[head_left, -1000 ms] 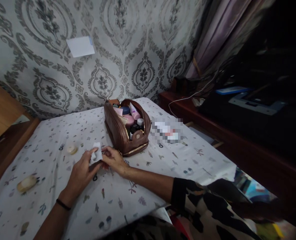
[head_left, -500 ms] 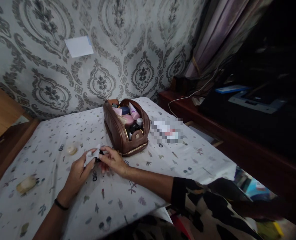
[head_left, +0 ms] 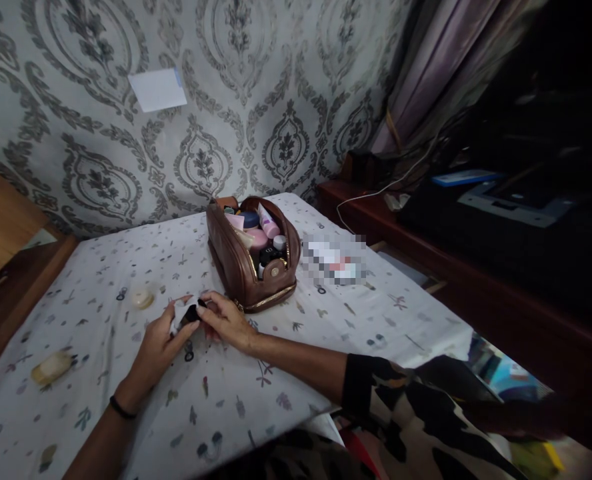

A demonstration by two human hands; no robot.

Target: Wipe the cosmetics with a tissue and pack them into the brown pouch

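My left hand [head_left: 163, 337] is closed around a white cloth or tissue [head_left: 179, 317]. Against the cloth sits a small black item [head_left: 192, 313], too small to name, and my right hand [head_left: 226, 321] pinches its right side. Both hands nearly meet above the patterned tablecloth [head_left: 236, 393]. Just behind my right hand stands an open brown toiletry bag [head_left: 263, 292] filled with tubes, round containers and small bottles. A small cream-coloured jar [head_left: 143, 298] lies left of my left hand, and a yellowish bottle [head_left: 52, 368] lies farther left.
A blurred-out packet [head_left: 333, 260] lies right of the bag. Beyond the table's right side is a dark red wooden desk [head_left: 421, 237] with a white cable and a blue object. A wooden piece [head_left: 6, 220] stands at the left edge, and a patterned wall is behind.
The black item now shows more between my hands, and the white cloth has shifted around it. My fingers have moved slightly; the bag and jar have stayed in place.
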